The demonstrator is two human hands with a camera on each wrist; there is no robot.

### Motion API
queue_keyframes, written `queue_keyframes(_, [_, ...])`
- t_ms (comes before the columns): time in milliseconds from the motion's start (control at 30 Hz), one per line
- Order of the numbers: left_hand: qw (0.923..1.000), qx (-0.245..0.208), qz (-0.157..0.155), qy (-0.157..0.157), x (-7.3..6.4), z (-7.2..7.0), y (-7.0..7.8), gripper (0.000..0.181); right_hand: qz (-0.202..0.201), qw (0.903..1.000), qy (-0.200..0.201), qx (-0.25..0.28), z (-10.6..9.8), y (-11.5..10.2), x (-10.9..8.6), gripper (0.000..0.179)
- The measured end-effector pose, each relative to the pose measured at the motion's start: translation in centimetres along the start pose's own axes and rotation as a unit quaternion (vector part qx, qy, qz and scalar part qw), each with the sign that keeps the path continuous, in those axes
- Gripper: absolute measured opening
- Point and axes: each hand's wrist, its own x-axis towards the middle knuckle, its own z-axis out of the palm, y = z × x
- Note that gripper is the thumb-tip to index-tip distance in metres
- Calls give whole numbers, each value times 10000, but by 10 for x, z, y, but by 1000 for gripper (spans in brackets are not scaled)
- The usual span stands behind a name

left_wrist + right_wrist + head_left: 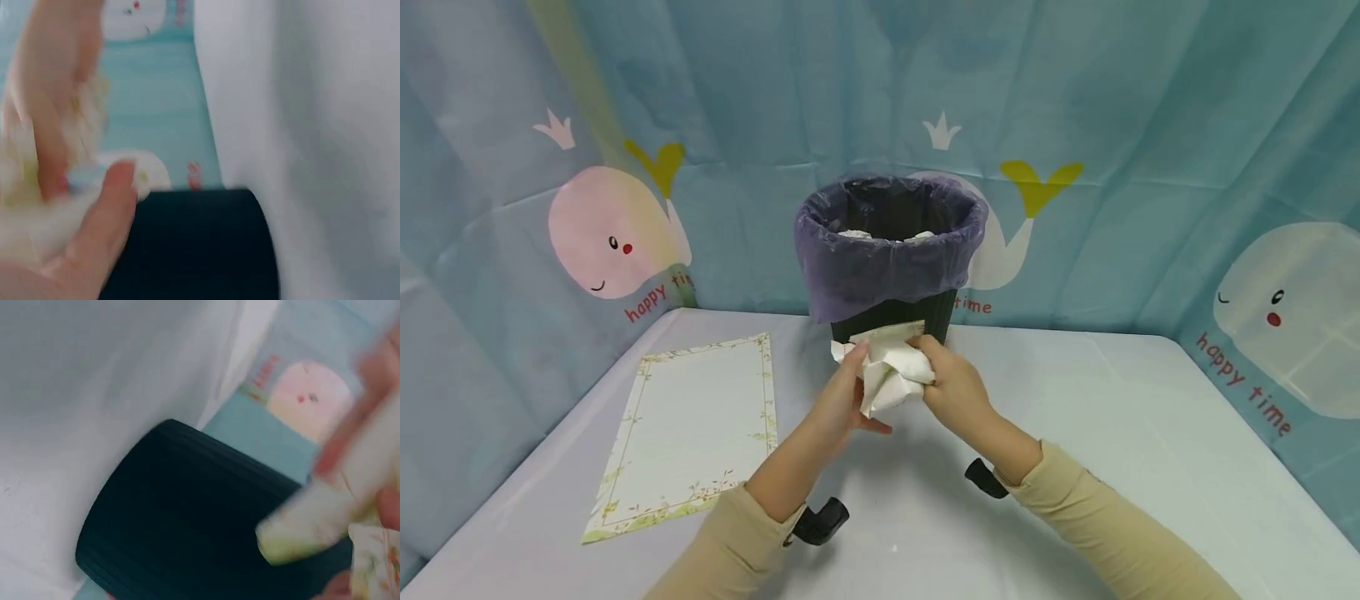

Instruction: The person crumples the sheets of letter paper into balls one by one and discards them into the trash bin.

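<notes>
Both hands hold a crumpled sheet of white paper (895, 372) in front of the bin, in the middle of the head view. The left hand (838, 398) grips its left side, thumb over the paper and fingers beneath. On the other side the right hand (957, 387) pinches the crumpled edge. Floral print on the paper (325, 519) shows in the right wrist view, where motion blurs it. Behind the hands stands a dark bin (895, 317) lined with a purple plastic bag (887, 271). Pieces of white paper (854, 234) show inside the bin.
A flat sheet of paper with a floral border (696, 425) lies on the white table (1120, 433) at the left. A blue curtain (760, 92) with whale prints hangs around the back and sides. Dark wrist devices (822, 522) stick out near both sleeves.
</notes>
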Motion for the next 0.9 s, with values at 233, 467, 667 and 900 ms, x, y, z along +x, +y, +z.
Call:
queue_keyframes(233, [9901, 430, -39, 1333, 7, -4, 3, 37, -1937, 9606, -111, -1988, -1, -6, -3, 97])
queue_keyframes(467, [9888, 1202, 383, 797, 10, -14, 3, 24, -2582, 9393, -1137, -1953, 2, -1, -1, 123])
queue_keyframes(667, [9889, 1231, 779, -283, 6, -20, 10, 29, -3237, 9378, -77, -1254, 14, -6, 5, 90])
queue_keyframes(900, [9743, 2046, 941, 37, 1, -15, 11, 48, -2480, 9654, 159, -793, 19, 3, 8, 43])
